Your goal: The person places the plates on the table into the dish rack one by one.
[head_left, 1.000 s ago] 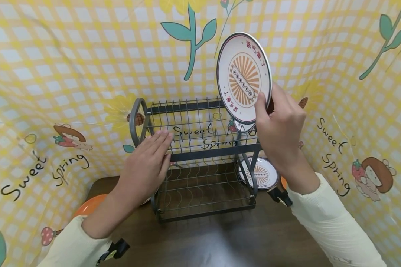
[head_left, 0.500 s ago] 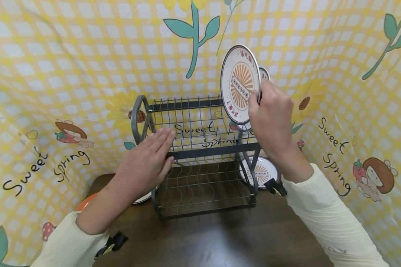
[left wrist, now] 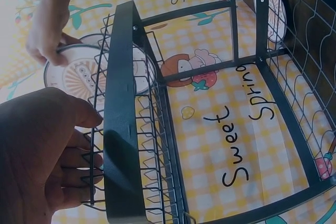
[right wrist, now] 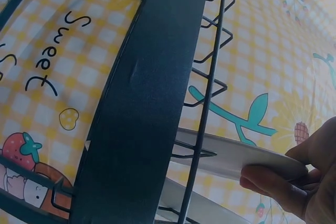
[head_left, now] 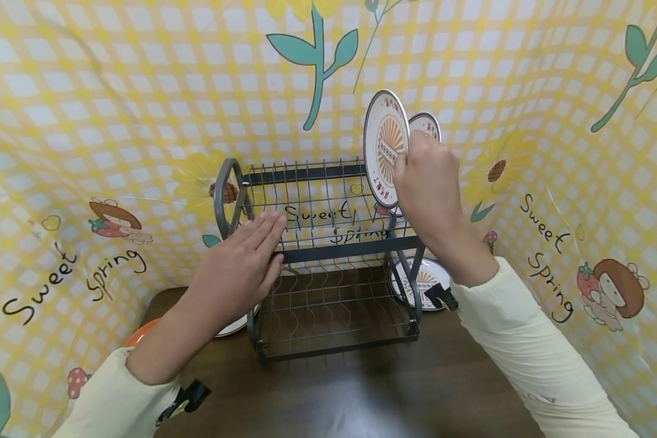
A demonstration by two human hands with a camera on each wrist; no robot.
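Note:
My right hand (head_left: 429, 185) pinches a white plate (head_left: 385, 143) by its right rim. This plate has an orange sunburst print and stands upright in the right part of the dish rack's upper tier. Just right of it stands a second matching plate (head_left: 426, 126), partly hidden by the hand. In the right wrist view, the held plate (right wrist: 231, 153) shows edge-on between the wires. My left hand (head_left: 241, 261) rests with straight fingers on the upper tier's left front, at the dark dish rack (head_left: 342, 248). The left wrist view shows its fingers at the wire rail.
Behind the rack's lower right side lies another printed plate (head_left: 424, 283). A white plate (head_left: 232, 327) and an orange dish (head_left: 142, 331) are partly hidden by the left arm. The rack stands on a dark wooden table (head_left: 334, 389), with a yellow checked cloth (head_left: 159, 109) around it.
My right hand has moved left and lowered the plate into the upper tier, turning it more edge-on. The second plate behind it has come into view. The left hand stays nearly still.

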